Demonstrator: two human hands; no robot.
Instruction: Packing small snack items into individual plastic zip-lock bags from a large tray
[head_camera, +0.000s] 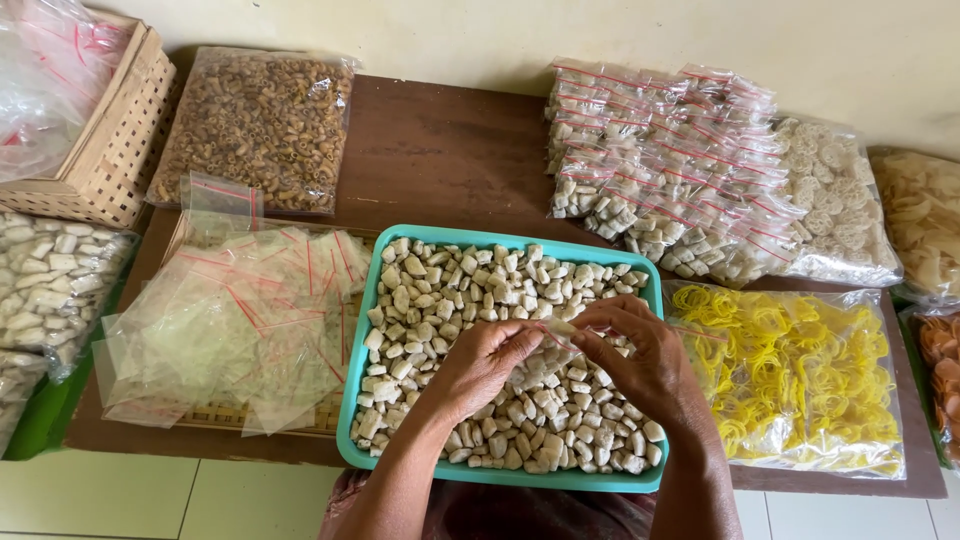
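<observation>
Over my teal tray of pale crackers, left hand and right hand both pinch a small clear bag.

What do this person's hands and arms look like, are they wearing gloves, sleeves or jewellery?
Both are bare: the left hand and right hand wear no gloves, and no rings, watch or bracelets show. The forearms are uncovered to the picture's lower edge, with no sleeves in view.
</observation>
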